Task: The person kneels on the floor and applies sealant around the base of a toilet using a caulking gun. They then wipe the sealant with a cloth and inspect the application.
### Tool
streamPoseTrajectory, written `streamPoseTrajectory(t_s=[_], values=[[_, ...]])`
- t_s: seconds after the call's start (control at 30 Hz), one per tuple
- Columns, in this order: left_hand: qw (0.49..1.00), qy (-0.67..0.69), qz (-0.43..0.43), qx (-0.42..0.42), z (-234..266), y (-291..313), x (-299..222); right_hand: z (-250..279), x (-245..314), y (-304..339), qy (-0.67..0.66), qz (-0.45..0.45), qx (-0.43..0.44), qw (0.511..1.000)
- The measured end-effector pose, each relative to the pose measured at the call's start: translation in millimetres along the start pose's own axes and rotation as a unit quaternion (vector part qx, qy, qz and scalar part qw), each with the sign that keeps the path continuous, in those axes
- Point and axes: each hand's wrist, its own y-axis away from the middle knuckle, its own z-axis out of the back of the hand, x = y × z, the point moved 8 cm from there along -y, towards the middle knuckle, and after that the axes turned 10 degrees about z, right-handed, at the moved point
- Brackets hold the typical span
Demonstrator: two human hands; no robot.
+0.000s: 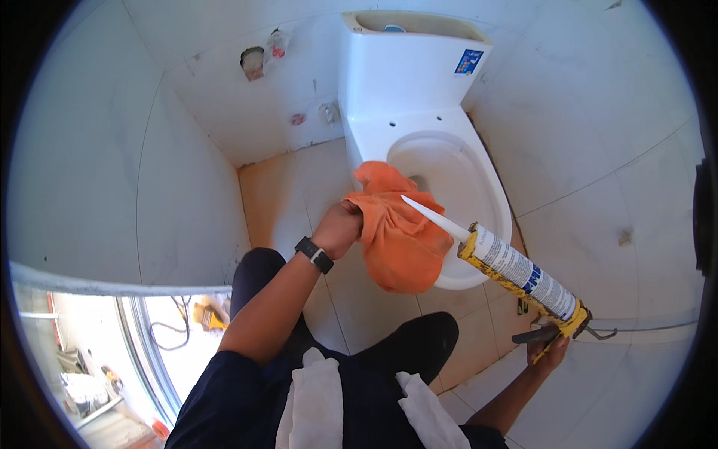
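My left hand (340, 228), with a dark watch on its wrist, is closed on an orange cap (404, 258) or similar folded orange cloth. The cloth hangs over the near left part of the white toilet bowl (490, 194). At the lower right, my right hand (550, 355) grips the handle of a yellow caulking gun (493, 280). A white sealant cartridge (527, 277) lies in its frame. Its long white nozzle (437, 217) points up and left, its tip in front of the orange cloth. Part of my right hand is hidden behind the gun's handle.
The toilet's lidless tank (415, 67) stands against the tiled back wall, a blue sticker (468, 62) on it. Tiled walls close in left and right. Holes (253, 63) and pipe outlets (327, 112) mark the back wall. Through an opening at lower left, a yellow tool (209, 317) and cable show.
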Motion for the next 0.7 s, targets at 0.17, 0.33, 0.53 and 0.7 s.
streamPoseTrajectory(t_s=[0.17,0.33,0.53,0.7], values=[[0.991,0.036,-0.037,0.122,-19,8,-27,-24,-24,12,-0.091,-0.062,0.005,0.994],[0.985,-0.036,-0.050,0.162,-29,7,-29,-39,-54,40,-0.168,-0.109,-0.042,0.979],[0.662,-0.731,-0.138,-0.095,8,20,-47,-99,-48,30,-0.182,-0.035,-0.010,0.983],[0.768,-0.588,-0.144,-0.209,117,-6,-134,-242,-34,-15,-0.025,-0.018,0.195,0.980]])
